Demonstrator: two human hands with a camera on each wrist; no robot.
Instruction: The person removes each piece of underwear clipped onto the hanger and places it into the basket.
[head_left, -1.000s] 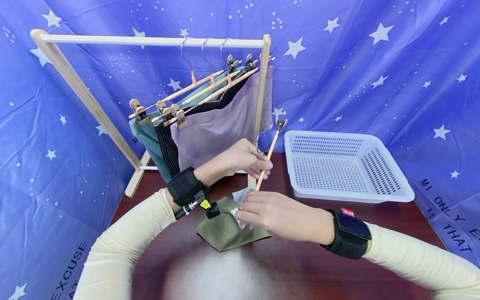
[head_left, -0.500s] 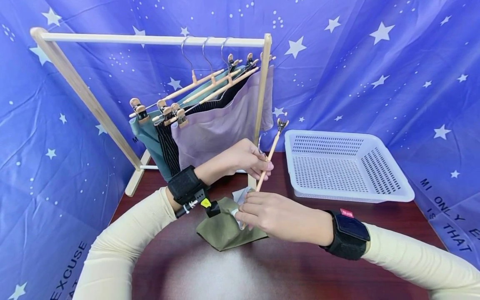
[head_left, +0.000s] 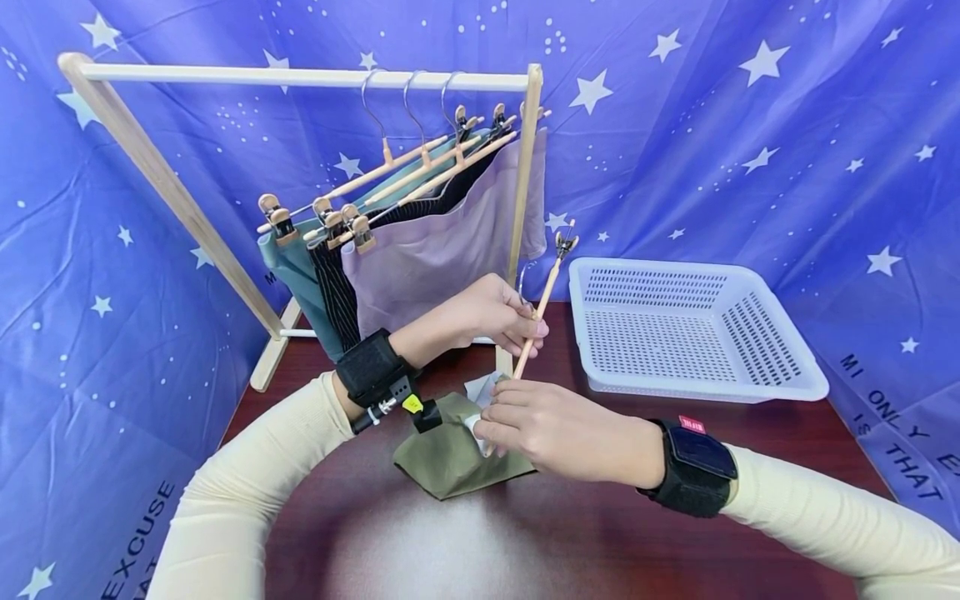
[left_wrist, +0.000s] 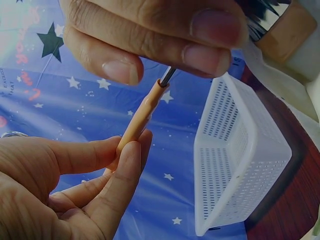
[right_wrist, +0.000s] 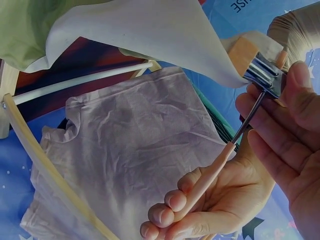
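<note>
A wooden-barred clip hanger (head_left: 551, 279) slants above the table in the head view, one clip at its raised far end. My left hand (head_left: 504, 318) pinches its bar between thumb and fingers. Lower down, my right hand (head_left: 558, 429) holds the near end. In the right wrist view, thumb and fingers are at the metal-and-wood clip (right_wrist: 265, 74), whose jaws meet the pale edge of an olive-green garment (head_left: 442, 458). The garment's pale side (right_wrist: 140, 35) faces that camera. My right hand hides this clip in the head view.
Behind my left hand stands a wooden rack (head_left: 300, 77). On it hang several garments on clip hangers: a lilac one (head_left: 427, 267), a black striped one (head_left: 336, 292) and a teal one (head_left: 296, 275). A white perforated basket (head_left: 750, 385) sits at the right on the dark red table (head_left: 600, 542).
</note>
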